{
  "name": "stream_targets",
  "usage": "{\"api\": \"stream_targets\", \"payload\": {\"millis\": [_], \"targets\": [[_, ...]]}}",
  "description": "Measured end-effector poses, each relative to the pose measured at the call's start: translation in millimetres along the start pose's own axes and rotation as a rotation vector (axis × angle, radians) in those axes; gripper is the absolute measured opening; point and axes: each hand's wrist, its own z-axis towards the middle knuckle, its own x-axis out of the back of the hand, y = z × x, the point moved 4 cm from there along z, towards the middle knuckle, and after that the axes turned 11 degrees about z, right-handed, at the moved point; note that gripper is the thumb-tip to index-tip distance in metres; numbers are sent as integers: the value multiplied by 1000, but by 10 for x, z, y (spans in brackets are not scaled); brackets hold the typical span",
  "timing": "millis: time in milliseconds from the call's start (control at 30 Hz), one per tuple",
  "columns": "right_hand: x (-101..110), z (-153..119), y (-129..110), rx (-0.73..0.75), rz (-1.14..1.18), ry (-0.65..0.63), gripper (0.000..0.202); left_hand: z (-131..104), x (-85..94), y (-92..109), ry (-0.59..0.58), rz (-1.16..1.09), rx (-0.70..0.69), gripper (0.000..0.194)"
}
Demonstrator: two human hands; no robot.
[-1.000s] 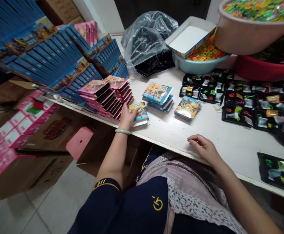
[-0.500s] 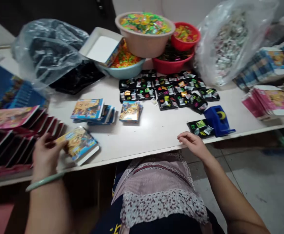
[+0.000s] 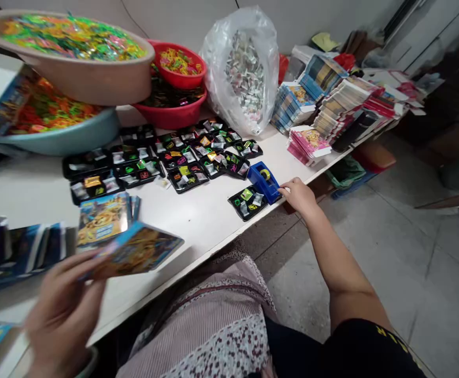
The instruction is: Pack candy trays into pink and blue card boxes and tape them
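Printed box, blue and yellow, is clamped between the thumb and fingers of the left hand, well to the left of the blue tape dispenser. Fingertips of the right hand are together at the dispenser's right edge; whether they grip it cannot be told. Just left of the dispenser, a black tray holds small coloured pieces and sachets. Beyond the dispenser stands a clear bag of white sachets; farther left, a beige tub heaped with bright plastic pieces.
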Motion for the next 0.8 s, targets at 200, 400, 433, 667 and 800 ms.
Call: {"api": "stream_targets", "payload": {"millis": [200,400,433,667,800], "targets": [[-117,49,247,-102,611,-15,28,60,-543,82,-140,-57,-160,51],[-327,-141,407,-190,797,28,43,76,-533,21,-168,-20,-181,50],[-337,-149,411,-190,782,40,42,72,-549,16,-180,-28,-181,49],[-127,-261,341,-183,595,85,26,61,-609,15,-211,-36,-159,33],[-241,-643,-375,-74,858,-145,22,16,-605,144,-245,16,-187,18]]}}
